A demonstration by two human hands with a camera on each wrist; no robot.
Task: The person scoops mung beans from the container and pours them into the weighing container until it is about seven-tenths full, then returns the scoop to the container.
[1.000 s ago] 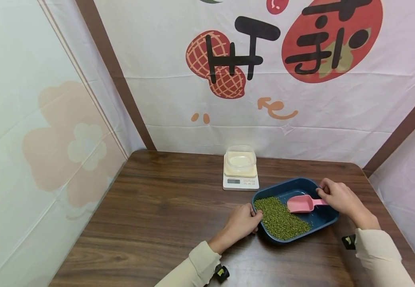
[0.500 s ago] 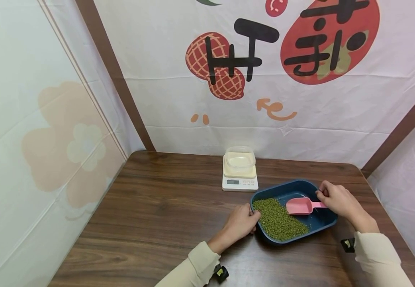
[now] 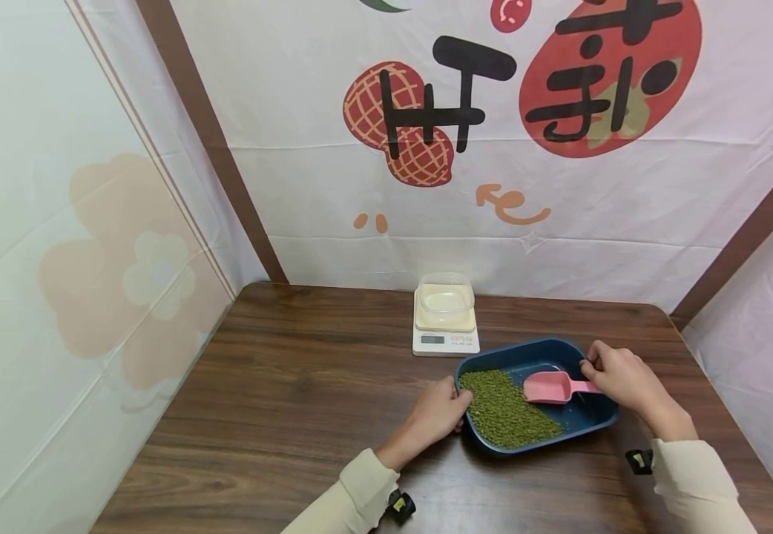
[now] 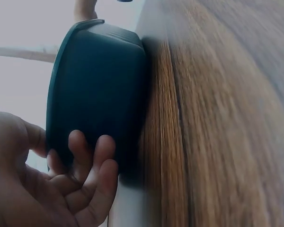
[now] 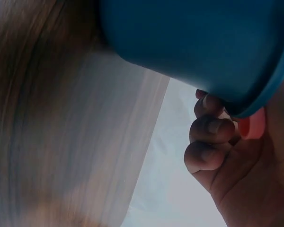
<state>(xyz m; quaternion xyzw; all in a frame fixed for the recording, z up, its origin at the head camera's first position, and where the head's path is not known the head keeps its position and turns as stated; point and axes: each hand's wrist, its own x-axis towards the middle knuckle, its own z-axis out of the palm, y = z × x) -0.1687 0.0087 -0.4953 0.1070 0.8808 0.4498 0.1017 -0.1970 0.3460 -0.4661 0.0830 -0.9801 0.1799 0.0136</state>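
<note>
From the head view: here's the blue tub (image 3: 587,417) on the near right of the table (image 3: 280,386), caught at opposite ends. The left hand (image 3: 435,410) has its short left end, the right hand (image 3: 627,378) the other, probably to keep it level so the green beans (image 3: 503,415) don't spill. They're heaped at the left; the pink scoop (image 3: 548,387) lies beside them, handle towards the right hand, perhaps to keep it clean and handy. Behind, the clear box (image 3: 446,310) sits on the scale (image 3: 445,347), likely so its contents can be weighed. And compared with half a second ago, the tub and both hands are slightly further left; beans and scoop keep their places inside it, and the box is still on the scale.

Over to the left wrist: thumb up at the rim, fingers curled against the outer wall, a firm hold with little gap.

Now the right wrist: fingers bent in under the rim, the scoop's handle end poking out by the palm. Whether they pinch it too, or whether the tub's base touches the table, I can't tell.
</note>
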